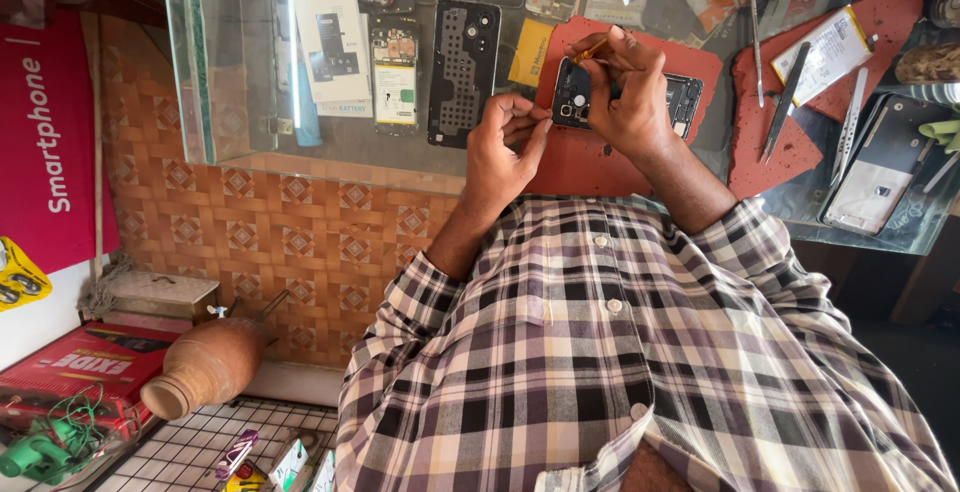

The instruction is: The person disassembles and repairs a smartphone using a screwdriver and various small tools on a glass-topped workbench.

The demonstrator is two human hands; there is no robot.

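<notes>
**Phone guts all over the glass counter**

Glass counter (250,132) up top, tiled orange wall below it, and a clay pot (205,364) lying on its side down by the floor grid. The view looks flipped, so your checked shirt (620,352) fills the bottom and the bench sits above it.

Your right hand (628,97) is over the opened phone (685,102), which lies on a red mat (590,157) on the counter. Fingers are pressed together around a thin yellow-handled tool (592,49), pinching it with the tip pointing down toward the camera end of the phone. That hand covers the middle of the phone, so you only see the two ends.

Your left hand (505,147) sits just beside the phone's near end, thumb and fingertips pinched together. If there's something tiny between them, I can't tell, it's too small to make out.

Stuff around you: a black perforated back frame (462,72) just left of the mat, a bare phone board with a battery (396,77) next to that, and a white box (330,37) further left. Off to the other side there's a second red mat (870,47) with a flat white battery pack (825,52) on it, tweezers (848,127) and a dark pry tool (785,102) nearby, plus another phone shell (880,162) at the counter edge.
</notes>
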